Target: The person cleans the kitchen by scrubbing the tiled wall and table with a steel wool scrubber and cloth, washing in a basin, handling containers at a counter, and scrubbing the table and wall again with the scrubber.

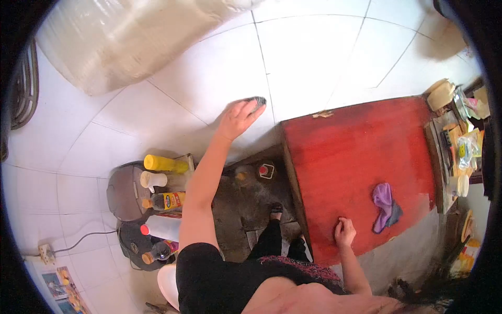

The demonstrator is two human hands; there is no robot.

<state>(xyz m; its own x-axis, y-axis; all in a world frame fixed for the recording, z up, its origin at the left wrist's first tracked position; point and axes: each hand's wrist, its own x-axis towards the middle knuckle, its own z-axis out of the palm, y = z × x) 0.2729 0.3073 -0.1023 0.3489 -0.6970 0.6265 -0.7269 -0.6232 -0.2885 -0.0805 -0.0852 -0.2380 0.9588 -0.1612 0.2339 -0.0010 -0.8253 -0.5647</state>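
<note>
My left hand (pixel 240 119) is stretched out, with its fingers closed on a dark grey scouring pad (pixel 258 100) held against the white tiled wall (pixel 308 57). Most of the pad lies under the fingers. On the right, my right hand (pixel 345 232) is by the red tabletop (pixel 355 152), its fingers loosely bent and slightly apart, with nothing visible in it. A crumpled purple cloth (pixel 383 201) lies on the tabletop to the right of that hand.
Below my left arm, a yellow bottle (pixel 166 164), a sauce bottle (pixel 166 201) and other containers crowd together beside a grey rounded appliance (pixel 125 191). A plastic-wrapped bulky object (pixel 130 42) fills the upper left. Cluttered shelving (pixel 455 152) borders the table's right end.
</note>
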